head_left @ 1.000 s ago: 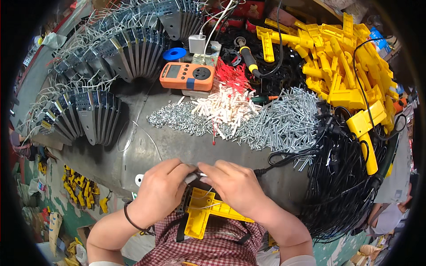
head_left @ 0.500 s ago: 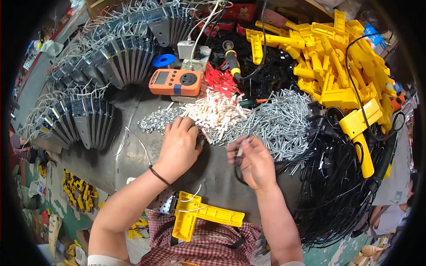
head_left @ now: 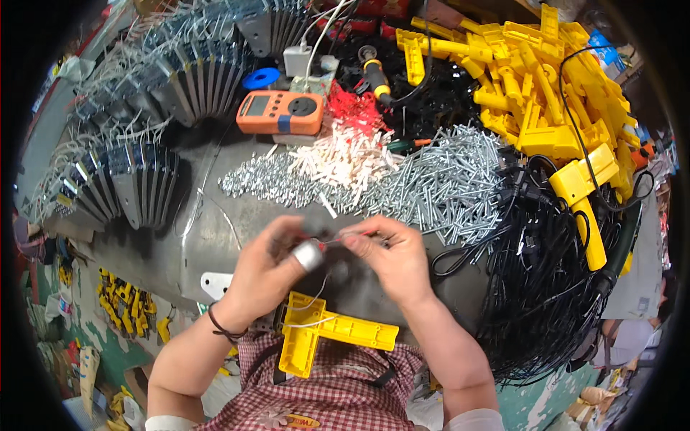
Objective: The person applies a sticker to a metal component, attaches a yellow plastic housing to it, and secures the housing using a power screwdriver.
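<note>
Yellow T-shaped housing half [head_left: 307, 334] is lying open side up at the near edge of the dark work surface [head_left: 208, 251], in front of the person's checked apron [head_left: 316, 399]. Pale wire [head_left: 329, 281] is rising from its head toward the hands. Just beyond it, the person's left hand [head_left: 267, 274] and right hand [head_left: 397, 262] are facing each other with fingertips close together. Thumb and forefinger of the right hand are pinching a thin strand [head_left: 333, 241] that is extending across the gap; a reddish bit is showing at its left end. Fingers of the left hand are blurring, so whether they are gripping the strand cannot be told; its thumb is wearing a pale cover [head_left: 309, 256]. A dark band [head_left: 225, 332] is circling the left wrist. Beside the left forearm, a pale plate with holes [head_left: 215, 284] is lying flat.

Beyond the hands, small silver nuts [head_left: 260, 177], whitish pieces [head_left: 343, 156] and silver screws [head_left: 454, 183] are forming adjoining heaps. Behind the whitish heap, an orange meter [head_left: 280, 113] is resting near a blue spool [head_left: 261, 78]. Black cables [head_left: 535, 294] are massing at right, below a pile of yellow housings [head_left: 550, 97]; fanned metal plates [head_left: 147, 183] are standing at left.
</note>
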Tool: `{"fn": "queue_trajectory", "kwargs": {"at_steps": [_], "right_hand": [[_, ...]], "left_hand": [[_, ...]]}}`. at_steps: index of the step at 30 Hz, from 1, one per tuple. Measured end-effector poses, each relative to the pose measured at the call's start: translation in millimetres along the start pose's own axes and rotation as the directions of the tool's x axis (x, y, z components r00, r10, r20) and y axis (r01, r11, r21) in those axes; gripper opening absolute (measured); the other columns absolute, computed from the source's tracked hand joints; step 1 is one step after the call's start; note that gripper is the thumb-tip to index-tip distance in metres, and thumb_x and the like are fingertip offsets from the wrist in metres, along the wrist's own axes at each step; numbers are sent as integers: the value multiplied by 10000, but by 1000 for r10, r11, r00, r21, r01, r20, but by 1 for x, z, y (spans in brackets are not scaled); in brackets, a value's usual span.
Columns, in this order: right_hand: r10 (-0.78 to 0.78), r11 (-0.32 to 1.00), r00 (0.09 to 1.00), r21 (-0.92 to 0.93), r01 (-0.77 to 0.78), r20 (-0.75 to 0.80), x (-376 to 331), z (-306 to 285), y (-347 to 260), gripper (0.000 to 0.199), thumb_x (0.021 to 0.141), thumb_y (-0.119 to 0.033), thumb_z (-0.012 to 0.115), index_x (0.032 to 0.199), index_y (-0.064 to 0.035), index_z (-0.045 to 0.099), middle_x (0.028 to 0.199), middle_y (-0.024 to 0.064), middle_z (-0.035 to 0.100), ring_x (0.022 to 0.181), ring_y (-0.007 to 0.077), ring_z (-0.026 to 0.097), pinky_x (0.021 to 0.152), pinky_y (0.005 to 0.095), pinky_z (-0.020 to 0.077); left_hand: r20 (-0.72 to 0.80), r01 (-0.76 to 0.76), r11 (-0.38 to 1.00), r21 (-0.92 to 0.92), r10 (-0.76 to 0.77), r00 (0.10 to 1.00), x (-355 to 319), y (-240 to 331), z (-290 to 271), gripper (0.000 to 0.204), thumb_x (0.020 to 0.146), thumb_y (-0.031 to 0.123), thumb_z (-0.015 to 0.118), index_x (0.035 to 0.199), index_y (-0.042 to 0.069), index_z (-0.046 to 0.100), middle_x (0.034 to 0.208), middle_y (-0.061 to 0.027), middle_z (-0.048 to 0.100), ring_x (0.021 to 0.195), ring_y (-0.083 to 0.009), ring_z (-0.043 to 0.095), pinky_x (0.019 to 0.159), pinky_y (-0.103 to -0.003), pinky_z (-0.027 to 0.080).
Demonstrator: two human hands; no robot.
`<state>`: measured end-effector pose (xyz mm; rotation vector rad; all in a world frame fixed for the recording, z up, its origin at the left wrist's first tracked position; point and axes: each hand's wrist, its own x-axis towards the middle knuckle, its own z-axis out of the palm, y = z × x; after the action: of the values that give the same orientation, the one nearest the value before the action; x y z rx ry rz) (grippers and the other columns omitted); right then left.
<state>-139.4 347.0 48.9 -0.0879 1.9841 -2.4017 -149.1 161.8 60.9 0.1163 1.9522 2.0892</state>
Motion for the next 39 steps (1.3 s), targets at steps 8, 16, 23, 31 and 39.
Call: {"fn": "queue_trajectory", "kwargs": {"at_steps": [8,16,23,31,39], "right_hand": [[-14,698,941,-671,251,337,-9,3,-4,145,813,-109,643,953,-80,668,866,109,677,772,251,661,684,341,510],[176,798,890,-591,121,421,-9,-10,-2,173,833,-107,612,983,-41,670,881,122,665,781,273,637,706,337,496],[278,834,917,-546,-83,285,-9,-2,-22,161,833,-137,665,941,-18,676,806,95,673,735,131,628,674,279,493],[340,855,900,-489,-175,273,-12,0,-19,179,846,-148,657,974,-24,637,753,58,633,711,86,584,662,262,477],[137,892,942,-451,17,306,-17,7,-9,125,939,-138,535,975,-29,585,676,53,569,630,107,552,598,268,446]], "left_hand": [[127,-293,671,681,286,950,-14,-4,-23,164,802,26,633,961,-11,616,816,-99,628,768,-159,606,691,-275,469],[85,-340,722,603,366,927,-23,-17,-22,140,725,27,636,859,6,602,743,-95,558,681,-246,547,640,-317,433],[163,-338,611,716,326,931,-32,-1,-17,192,642,88,680,811,47,599,771,-82,552,766,-269,542,722,-378,388],[240,-479,550,684,450,860,-31,0,-9,280,653,115,741,901,50,627,864,-74,624,829,-259,583,781,-364,426],[29,-154,943,295,152,988,-26,-8,-11,127,736,32,673,860,9,665,806,-71,630,735,-186,594,668,-291,458]]}}
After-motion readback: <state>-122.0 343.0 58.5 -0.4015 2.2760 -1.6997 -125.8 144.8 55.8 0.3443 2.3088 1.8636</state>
